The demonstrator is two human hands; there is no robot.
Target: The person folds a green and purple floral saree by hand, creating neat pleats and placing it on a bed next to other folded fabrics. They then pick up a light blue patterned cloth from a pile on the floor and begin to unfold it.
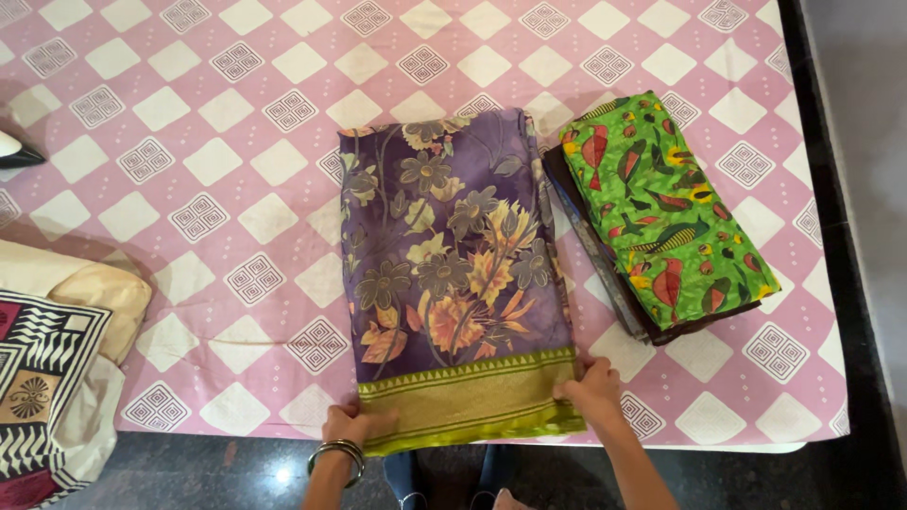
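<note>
Lying lengthwise, purple floral cloth (453, 274), border toward hands (472, 406).

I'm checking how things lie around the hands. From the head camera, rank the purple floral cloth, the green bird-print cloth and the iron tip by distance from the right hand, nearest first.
1. Purple floral cloth: the right hand grips its near right corner.
2. Green bird-print cloth: folded on a stack, up and to the right.
3. Iron tip: far off at the left edge.
</note>
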